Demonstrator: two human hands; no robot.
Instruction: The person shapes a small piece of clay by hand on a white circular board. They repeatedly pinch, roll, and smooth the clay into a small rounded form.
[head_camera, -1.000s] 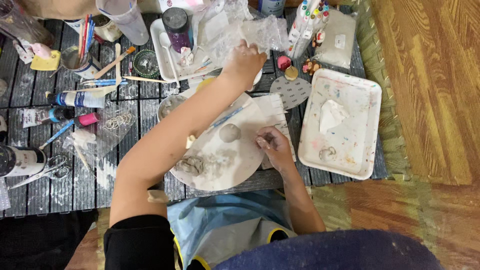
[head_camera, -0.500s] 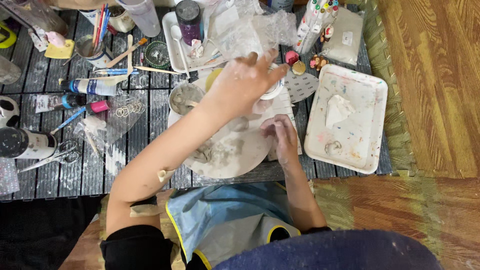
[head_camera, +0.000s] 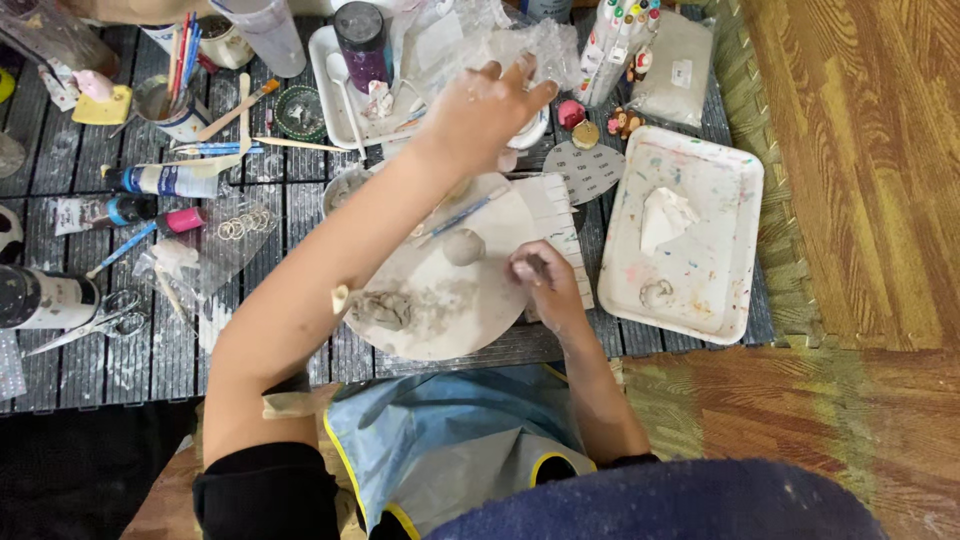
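Left hand (head_camera: 485, 105) spread over crinkled plastic wrap (head_camera: 520, 45) at upper centre, right hand (head_camera: 535, 275) pinching clay, clay ball (head_camera: 463, 246) just left of it.

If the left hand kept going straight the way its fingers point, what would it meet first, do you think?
Probably the crumpled clear plastic wrap just beyond the left hand; its fingers point up-right toward it, though their height above it is unclear.

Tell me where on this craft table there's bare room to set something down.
Most open: the white tray on the right, bare around its crumpled paper. The round board has room between the clay ball and the clay smear, near the right hand. The back, under the left hand, is crowded with jars, brushes and plastic wrap.
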